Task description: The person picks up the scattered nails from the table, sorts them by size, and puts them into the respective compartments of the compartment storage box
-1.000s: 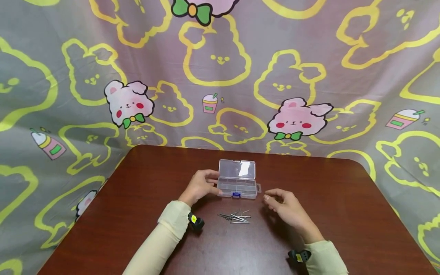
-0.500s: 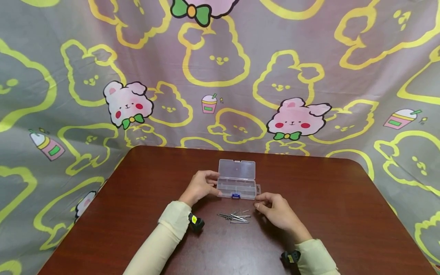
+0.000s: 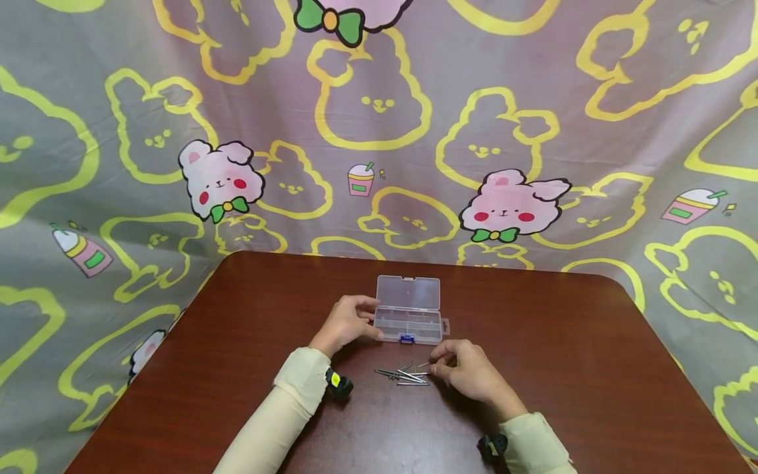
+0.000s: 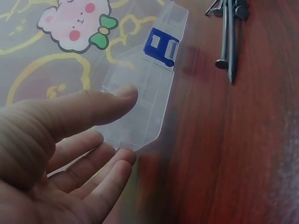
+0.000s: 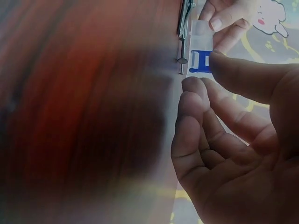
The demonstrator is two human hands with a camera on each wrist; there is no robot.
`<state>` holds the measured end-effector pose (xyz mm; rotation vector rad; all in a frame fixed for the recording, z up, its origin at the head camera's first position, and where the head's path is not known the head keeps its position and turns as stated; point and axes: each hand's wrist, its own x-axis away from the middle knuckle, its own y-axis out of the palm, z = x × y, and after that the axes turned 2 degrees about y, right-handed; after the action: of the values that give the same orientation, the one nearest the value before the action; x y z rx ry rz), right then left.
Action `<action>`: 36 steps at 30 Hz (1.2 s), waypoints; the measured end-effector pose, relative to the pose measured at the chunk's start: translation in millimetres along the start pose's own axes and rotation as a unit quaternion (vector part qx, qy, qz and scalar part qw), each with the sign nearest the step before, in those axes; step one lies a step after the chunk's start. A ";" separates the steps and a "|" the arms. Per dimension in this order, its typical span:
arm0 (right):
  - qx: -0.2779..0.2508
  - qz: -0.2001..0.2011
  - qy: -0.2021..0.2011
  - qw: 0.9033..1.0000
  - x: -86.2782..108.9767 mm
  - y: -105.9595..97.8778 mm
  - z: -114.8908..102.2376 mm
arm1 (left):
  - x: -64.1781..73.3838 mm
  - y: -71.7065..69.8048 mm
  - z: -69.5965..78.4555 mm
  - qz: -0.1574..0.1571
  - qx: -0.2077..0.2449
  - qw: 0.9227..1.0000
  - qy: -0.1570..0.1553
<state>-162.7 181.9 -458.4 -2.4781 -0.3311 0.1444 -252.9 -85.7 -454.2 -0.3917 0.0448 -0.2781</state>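
Note:
A clear plastic compartment box [image 3: 422, 327] stands with its lid [image 3: 408, 293] raised and a blue latch [image 3: 406, 339] on its front. My left hand [image 3: 345, 322] holds the box's left end, thumb at the front corner and fingers along the side. Just in front of the box, several metal nails [image 3: 408, 377] lie in a loose heap. My right hand [image 3: 468, 372] is at the right edge of that heap, fingertips beside the nail ends. In the right wrist view its thumb [image 5: 252, 77] stands apart from the fingers, and no nail shows between them.
All of this is on a reddish-brown wooden table [image 3: 266, 283]. Behind the table hangs a curtain [image 3: 414, 197] with cartoon rabbits. A small hanging tab [image 3: 446, 326] sticks out from the box's right end.
My right hand has moved left and toward me, from beside the box's right end to the nails. The left hand and the box stay in place.

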 end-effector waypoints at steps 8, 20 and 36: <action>0.044 -0.007 -0.003 0.999 -1.3 2.3 -4.3 | -1.3 1.3 0.4 -0.008 -0.006 1.000 0.007; 0.093 -0.021 -0.010 0.995 -2.7 5.4 -8.3 | 0.5 0.2 2.6 -0.006 0.010 1.000 -0.011; 0.158 -0.035 -0.028 0.986 -4.9 5.0 -11.9 | 1.2 0.0 -0.1 -0.008 0.008 1.000 -0.009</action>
<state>-164.3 169.9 -451.8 -2.1482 -0.3871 0.2207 -251.8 -86.1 -454.2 -0.3791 0.0213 -0.2909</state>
